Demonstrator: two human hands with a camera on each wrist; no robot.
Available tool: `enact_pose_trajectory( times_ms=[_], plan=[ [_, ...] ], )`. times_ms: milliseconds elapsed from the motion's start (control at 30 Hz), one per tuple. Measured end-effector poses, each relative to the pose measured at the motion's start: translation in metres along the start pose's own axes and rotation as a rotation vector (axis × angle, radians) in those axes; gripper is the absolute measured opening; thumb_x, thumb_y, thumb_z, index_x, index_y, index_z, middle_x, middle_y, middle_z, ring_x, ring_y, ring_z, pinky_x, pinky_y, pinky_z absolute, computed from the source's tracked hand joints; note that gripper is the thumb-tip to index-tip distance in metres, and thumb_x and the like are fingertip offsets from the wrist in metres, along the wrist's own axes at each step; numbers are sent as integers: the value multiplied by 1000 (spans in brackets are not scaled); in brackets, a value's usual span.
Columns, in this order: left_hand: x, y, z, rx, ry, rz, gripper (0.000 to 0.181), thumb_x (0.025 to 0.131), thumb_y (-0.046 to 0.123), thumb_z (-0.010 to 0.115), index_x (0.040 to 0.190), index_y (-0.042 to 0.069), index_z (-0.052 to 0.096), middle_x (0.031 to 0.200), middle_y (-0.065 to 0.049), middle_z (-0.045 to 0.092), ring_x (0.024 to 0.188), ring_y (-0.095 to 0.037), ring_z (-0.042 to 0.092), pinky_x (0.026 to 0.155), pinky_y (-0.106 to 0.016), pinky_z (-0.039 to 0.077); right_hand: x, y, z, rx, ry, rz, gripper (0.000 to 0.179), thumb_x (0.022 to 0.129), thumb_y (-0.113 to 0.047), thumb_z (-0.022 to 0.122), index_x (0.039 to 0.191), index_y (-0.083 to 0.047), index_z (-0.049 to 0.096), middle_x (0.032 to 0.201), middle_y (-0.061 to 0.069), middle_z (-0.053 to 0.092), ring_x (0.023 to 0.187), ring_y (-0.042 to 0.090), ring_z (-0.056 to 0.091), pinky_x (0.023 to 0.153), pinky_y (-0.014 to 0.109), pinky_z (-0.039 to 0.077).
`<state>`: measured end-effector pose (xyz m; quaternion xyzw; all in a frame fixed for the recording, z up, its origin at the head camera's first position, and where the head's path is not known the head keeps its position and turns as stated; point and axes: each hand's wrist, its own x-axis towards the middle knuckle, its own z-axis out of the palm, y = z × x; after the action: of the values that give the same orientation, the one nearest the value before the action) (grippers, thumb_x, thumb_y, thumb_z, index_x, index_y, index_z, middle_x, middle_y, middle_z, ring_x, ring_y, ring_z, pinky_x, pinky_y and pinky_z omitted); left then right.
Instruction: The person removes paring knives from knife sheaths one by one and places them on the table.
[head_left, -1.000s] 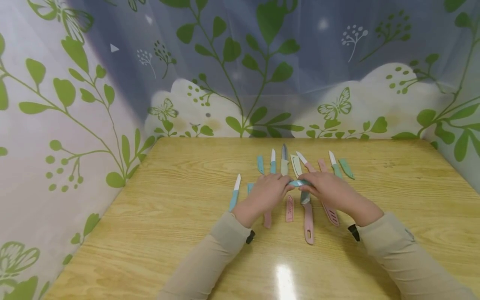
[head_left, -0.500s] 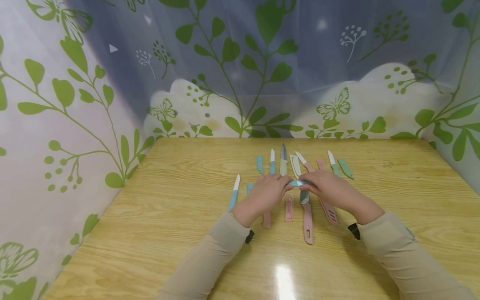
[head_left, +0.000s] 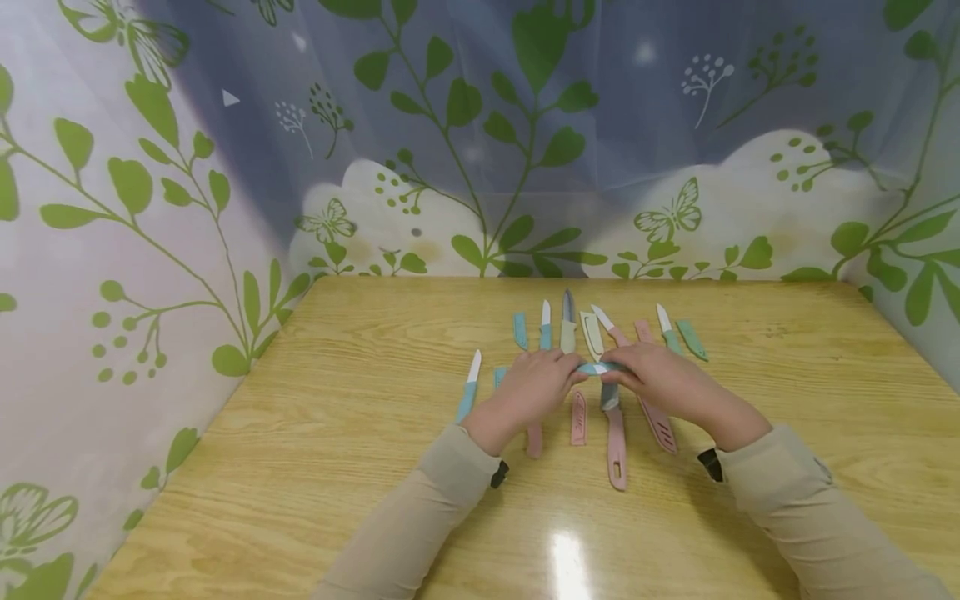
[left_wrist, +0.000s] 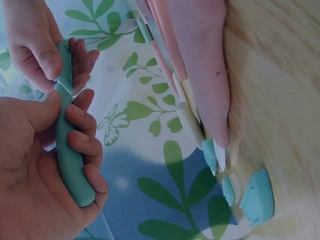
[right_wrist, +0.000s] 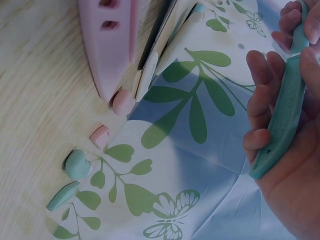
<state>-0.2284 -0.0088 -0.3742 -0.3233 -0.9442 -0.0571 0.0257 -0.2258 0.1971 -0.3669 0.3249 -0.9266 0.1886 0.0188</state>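
Observation:
Held level above the table is a turquoise knife, its handle (left_wrist: 74, 162) gripped by my left hand (head_left: 534, 385), with the fingers curled round it. My right hand (head_left: 663, 379) grips the matching turquoise sheath (right_wrist: 286, 117). A short stretch of white blade shows between handle and sheath; the sheath hides the rest. Below the hands lie a pink-handled knife (head_left: 617, 450) and a small pink sheath (head_left: 578, 418). Beneath my right hand is a slotted pink sheath (head_left: 662, 432). A blue-handled knife (head_left: 468, 398) with a white blade lies left of my left hand.
Along the back of the wooden table (head_left: 337, 467) lie a blue sheath (head_left: 521, 331), a blue knife (head_left: 546, 333), a cream-handled knife (head_left: 568, 333), a cream sheath (head_left: 592, 335), a green knife (head_left: 667, 327) and a green sheath (head_left: 692, 339). Patterned cloth (head_left: 420, 108) hangs behind.

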Motion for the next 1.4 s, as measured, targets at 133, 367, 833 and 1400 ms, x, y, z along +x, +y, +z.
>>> enact_pose_trajectory(
  times_ms=[133, 367, 833, 1400],
  plan=[
    [0, 0, 1, -11, -13, -1, 38, 105, 38, 34, 122, 18, 60, 101, 3, 65, 92, -13, 61, 79, -30, 48, -1, -1, 0, 4, -6, -5, 25, 97, -21, 58, 112, -3, 66, 101, 8, 71, 88, 21, 68, 79, 40, 55],
    [0, 0, 1, -8, -22, -10, 37, 104, 39, 34, 121, 19, 61, 100, 4, 65, 93, -12, 61, 82, -30, 48, -2, 0, 0, 20, -23, 10, 26, 98, -24, 56, 112, -4, 66, 101, 6, 71, 90, 21, 68, 80, 41, 54],
    [0, -1, 1, -6, -25, -3, 38, 105, 38, 34, 123, 18, 59, 102, 3, 65, 96, -13, 62, 83, -30, 49, -2, 0, 0, 16, -27, 28, 25, 98, -21, 57, 113, -3, 66, 103, 8, 70, 91, 23, 68, 80, 42, 54],
    [0, -4, 2, -23, 1, 16, 37, 105, 36, 37, 122, 16, 61, 95, 4, 63, 86, -11, 59, 82, -29, 49, -1, 2, -1, 32, -22, 16, 24, 97, -21, 58, 111, -3, 67, 104, 9, 71, 96, 26, 68, 85, 45, 53]
  ],
)
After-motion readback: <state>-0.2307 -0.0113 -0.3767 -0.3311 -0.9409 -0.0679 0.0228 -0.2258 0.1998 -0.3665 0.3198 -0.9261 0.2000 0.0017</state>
